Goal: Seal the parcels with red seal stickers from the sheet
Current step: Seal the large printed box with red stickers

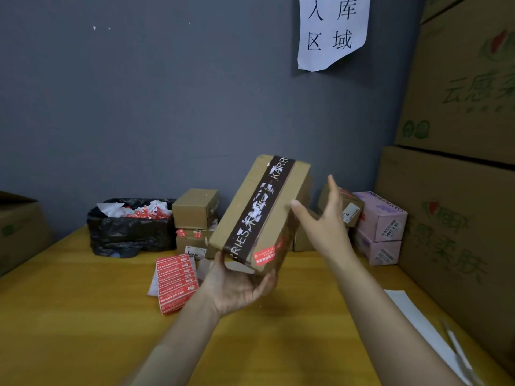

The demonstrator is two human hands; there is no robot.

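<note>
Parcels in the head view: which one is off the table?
The dark-taped parcel, tilted up on the left hand; the other parcels sit stacked on the table.

Grey wall (139,107), yellow table (69,316)

1 head-worn wide-angle camera looks forward, perhaps slightly down, close over the table (83,316) toward the wall (139,107).

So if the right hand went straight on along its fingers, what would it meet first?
Probably the small brown parcel behind it, beside the pink boxes. The right hand points up and away, alongside the held box. Depth is unclear; it might clear that parcel and reach the grey wall.
</note>
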